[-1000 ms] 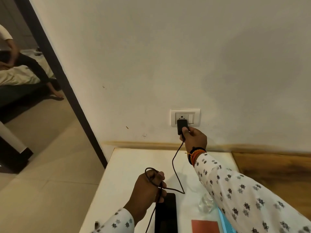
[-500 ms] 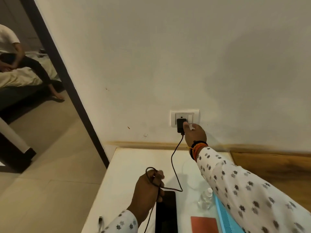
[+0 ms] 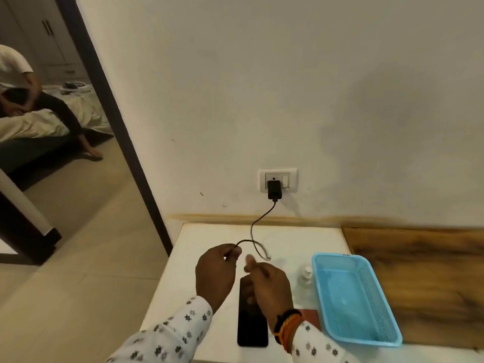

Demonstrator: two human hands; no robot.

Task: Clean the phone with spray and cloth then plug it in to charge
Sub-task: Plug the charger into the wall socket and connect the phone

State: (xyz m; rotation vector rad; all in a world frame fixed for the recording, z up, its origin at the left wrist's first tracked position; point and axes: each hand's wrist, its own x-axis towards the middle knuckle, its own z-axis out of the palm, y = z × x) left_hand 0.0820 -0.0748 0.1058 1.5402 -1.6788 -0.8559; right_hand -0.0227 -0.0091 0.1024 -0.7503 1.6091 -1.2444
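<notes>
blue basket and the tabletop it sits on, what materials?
Blue basket: looks like moulded plastic, matte light blue; its side walls are a fine perforated grid. Tabletop: smooth white surface with a slight sheen, probably laminate or painted board; cannot tell which. The wooden top beside it shows brown grain.

- A plain off-white wall (image 3: 262,74) fills most of the view, with a few small marks low down.
- A dark door frame (image 3: 117,121) slants along its left edge.
- Pale floor tiles (image 3: 86,258) run through the doorway into the next room.
- There, a person (image 3: 15,74) sits on a bed (image 3: 39,127) with light bedding; cupboard doors (image 3: 44,27) stand behind.
- A white tabletop (image 3: 188,271) meets the wall at a wood skirting (image 3: 288,220).
- A wood-grain surface (image 3: 419,263) adjoins it on the right.
</notes>
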